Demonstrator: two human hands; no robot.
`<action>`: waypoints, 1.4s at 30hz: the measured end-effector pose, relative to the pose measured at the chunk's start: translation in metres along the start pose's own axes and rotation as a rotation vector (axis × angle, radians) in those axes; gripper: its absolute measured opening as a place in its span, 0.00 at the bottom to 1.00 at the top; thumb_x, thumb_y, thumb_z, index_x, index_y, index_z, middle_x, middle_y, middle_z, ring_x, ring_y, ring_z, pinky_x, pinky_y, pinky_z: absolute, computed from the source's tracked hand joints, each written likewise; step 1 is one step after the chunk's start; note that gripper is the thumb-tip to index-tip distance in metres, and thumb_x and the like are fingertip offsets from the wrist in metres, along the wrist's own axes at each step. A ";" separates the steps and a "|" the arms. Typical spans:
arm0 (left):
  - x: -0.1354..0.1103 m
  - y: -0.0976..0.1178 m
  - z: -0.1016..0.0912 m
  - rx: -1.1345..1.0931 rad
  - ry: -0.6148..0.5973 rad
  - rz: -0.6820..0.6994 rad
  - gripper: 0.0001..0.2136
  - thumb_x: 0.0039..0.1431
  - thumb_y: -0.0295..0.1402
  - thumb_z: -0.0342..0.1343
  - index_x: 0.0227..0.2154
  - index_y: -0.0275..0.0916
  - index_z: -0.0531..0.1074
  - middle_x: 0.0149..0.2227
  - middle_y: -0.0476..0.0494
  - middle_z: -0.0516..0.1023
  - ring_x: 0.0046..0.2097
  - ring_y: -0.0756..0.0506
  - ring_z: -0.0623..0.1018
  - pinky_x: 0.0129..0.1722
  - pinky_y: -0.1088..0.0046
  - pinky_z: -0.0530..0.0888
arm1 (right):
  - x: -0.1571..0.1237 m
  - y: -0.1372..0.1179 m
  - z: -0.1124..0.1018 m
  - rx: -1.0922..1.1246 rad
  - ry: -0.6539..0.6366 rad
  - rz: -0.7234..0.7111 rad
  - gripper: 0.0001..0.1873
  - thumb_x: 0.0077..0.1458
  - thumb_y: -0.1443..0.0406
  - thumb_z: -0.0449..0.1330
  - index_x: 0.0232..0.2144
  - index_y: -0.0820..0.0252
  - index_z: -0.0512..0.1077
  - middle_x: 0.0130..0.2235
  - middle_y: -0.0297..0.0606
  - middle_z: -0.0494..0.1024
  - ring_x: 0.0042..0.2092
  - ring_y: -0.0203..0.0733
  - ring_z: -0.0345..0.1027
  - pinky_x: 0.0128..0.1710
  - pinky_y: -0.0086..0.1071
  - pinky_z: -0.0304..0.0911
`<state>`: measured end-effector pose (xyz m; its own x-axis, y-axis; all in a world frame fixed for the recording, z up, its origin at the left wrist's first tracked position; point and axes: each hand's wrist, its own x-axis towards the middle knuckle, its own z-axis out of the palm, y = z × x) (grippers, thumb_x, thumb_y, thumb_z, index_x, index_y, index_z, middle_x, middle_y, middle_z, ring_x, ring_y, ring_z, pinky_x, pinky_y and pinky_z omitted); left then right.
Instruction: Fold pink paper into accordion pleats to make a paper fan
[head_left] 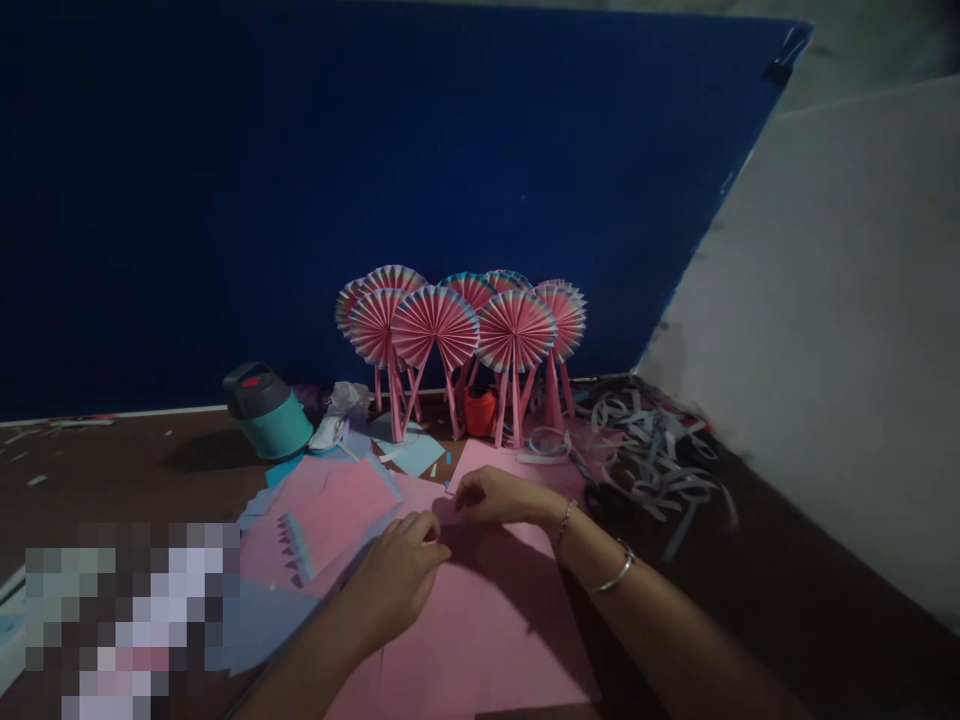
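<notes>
Large pink paper sheets (487,620) lie in front of me, partly under my forearms. My left hand (409,570) is closed over them, fingers curled and thumb pointing right. Just beyond and to its right, my right hand (495,495) bends down with its fingertips pressed together at the paper. Whatever the fingers pinch is hidden in the dim light. Left of my hands rests a pink sheet with a pleated, blue-edged strip (296,547). Behind them stand several round pleated paper fans (435,328) on pink paper legs.
A teal container with a dark handled lid (270,415) tilts at the left. A small red object (480,412) sits among the fan legs. Curly paper strips (652,450) pile up at the right. A blue board (450,150) rises behind, beside a pale wall (840,330).
</notes>
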<state>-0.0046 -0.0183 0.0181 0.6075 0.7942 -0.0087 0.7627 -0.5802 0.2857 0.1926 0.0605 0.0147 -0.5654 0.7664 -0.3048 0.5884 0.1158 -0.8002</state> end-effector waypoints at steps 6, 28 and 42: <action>-0.001 -0.001 0.003 0.016 0.033 0.016 0.11 0.59 0.25 0.47 0.36 0.42 0.74 0.45 0.42 0.69 0.46 0.41 0.67 0.44 0.62 0.66 | 0.008 0.007 0.009 -0.082 0.054 0.019 0.15 0.39 0.73 0.59 0.34 0.64 0.76 0.28 0.32 0.76 0.28 0.31 0.64 0.23 0.20 0.56; -0.001 -0.002 0.006 0.012 0.075 0.044 0.10 0.60 0.26 0.48 0.35 0.42 0.74 0.40 0.44 0.72 0.44 0.43 0.68 0.45 0.63 0.63 | 0.010 0.009 0.015 -0.081 0.084 0.115 0.17 0.38 0.74 0.56 0.33 0.63 0.77 0.23 0.29 0.73 0.20 0.28 0.60 0.19 0.20 0.53; 0.000 -0.001 0.006 0.016 0.068 0.039 0.11 0.60 0.25 0.48 0.36 0.42 0.74 0.39 0.44 0.73 0.43 0.43 0.68 0.45 0.62 0.63 | 0.010 0.006 0.015 -0.145 0.099 0.114 0.16 0.38 0.72 0.58 0.33 0.63 0.77 0.23 0.31 0.75 0.22 0.30 0.62 0.20 0.21 0.54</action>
<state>-0.0039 -0.0183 0.0121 0.6211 0.7808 0.0673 0.7423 -0.6137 0.2691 0.1817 0.0589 -0.0008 -0.4348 0.8374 -0.3313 0.7262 0.1086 -0.6788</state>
